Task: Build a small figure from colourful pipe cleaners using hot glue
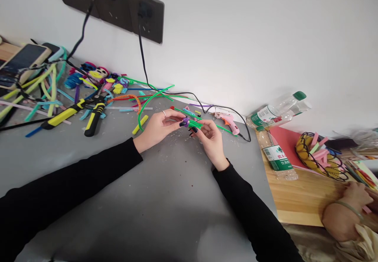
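Note:
Between my two hands is a small bundle of green pipe cleaners point(195, 124) with a purple pipe cleaner point(185, 122) wound at its left end. My left hand point(161, 127) pinches the purple end between thumb and fingers. On the green part, my right hand point(210, 138) closes with thumb and fingertips. A long green pipe cleaner point(144, 106) curves up behind my left hand. Beyond my right hand, a pink glue gun point(228, 122) lies on the grey table point(171, 199). One short yellow stick point(139, 124) rests left of my left hand.
Yellow-black pliers point(95, 116), loose pipe cleaners and small fuzzy figures point(99, 73) crowd the left back. A black cord point(144, 61) runs from the wall socket. Plastic bottles point(277, 155) and a yellow basket point(307, 146) stand right; another person's arm point(342, 214) is at lower right.

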The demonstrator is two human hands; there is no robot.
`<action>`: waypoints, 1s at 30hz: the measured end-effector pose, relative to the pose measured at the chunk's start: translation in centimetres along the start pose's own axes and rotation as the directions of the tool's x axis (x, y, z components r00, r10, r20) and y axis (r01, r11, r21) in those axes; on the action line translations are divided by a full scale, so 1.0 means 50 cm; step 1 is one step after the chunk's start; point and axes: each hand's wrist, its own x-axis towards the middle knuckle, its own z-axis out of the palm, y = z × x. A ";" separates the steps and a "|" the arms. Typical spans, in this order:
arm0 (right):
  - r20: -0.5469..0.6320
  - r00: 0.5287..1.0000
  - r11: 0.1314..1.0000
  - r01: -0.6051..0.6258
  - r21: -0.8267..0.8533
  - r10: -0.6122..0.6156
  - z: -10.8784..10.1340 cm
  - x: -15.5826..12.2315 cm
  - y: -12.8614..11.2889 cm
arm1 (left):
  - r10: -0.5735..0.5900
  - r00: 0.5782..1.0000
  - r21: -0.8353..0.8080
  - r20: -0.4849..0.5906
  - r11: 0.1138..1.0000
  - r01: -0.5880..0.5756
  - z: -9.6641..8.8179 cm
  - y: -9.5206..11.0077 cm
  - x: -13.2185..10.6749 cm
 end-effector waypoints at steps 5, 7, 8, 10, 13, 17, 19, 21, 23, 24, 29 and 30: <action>-0.007 1.000 1.000 0.013 -0.021 -0.013 0.002 -0.003 0.005 | -0.009 1.000 -0.068 0.029 0.998 0.011 0.000 -0.003 0.001; -0.011 1.000 0.999 0.024 -0.043 -0.024 0.002 -0.004 0.006 | -0.004 0.999 -0.071 0.038 0.997 0.007 0.000 -0.005 0.001; -0.011 1.000 0.998 0.029 -0.056 -0.030 0.002 -0.005 0.006 | 0.000 0.999 -0.064 0.038 0.998 0.002 0.000 -0.006 0.001; -0.010 0.999 0.996 0.043 -0.085 -0.044 0.001 -0.006 0.007 | 0.006 0.999 -0.046 0.037 0.999 -0.004 0.001 -0.007 0.002; -0.013 0.997 0.989 0.073 -0.131 -0.076 0.000 -0.008 0.010 | 0.000 0.999 -0.043 0.040 0.999 0.002 0.002 -0.007 0.001; -0.003 0.996 0.981 0.091 -0.170 -0.093 0.000 -0.009 0.012 | -0.002 0.999 -0.053 0.042 0.999 0.005 0.004 -0.006 0.001; -0.002 0.995 0.980 0.095 -0.177 -0.097 0.000 -0.010 0.011 | -0.003 0.999 -0.059 0.037 0.998 0.005 0.005 -0.006 0.001; -0.004 0.995 0.976 0.099 -0.194 -0.101 0.001 -0.011 0.009 | -0.008 0.999 -0.062 0.035 0.998 0.010 0.006 -0.008 0.001; -0.003 0.994 0.971 0.103 -0.218 -0.106 0.002 -0.012 0.007 | -0.013 0.999 -0.066 0.034 0.998 0.015 0.007 -0.009 0.001; -0.002 0.994 0.969 0.106 -0.225 -0.109 0.002 -0.012 0.007 | -0.016 0.999 -0.068 0.034 0.998 0.018 0.007 -0.009 0.002; -0.003 0.994 0.971 0.107 -0.216 -0.110 0.001 -0.012 0.005 | -0.038 0.998 -0.062 0.049 0.997 0.041 0.004 -0.002 0.000; -0.004 0.994 0.971 0.106 -0.214 -0.109 0.001 -0.012 0.005 | -0.045 0.997 -0.058 0.055 0.997 0.048 0.003 0.000 0.000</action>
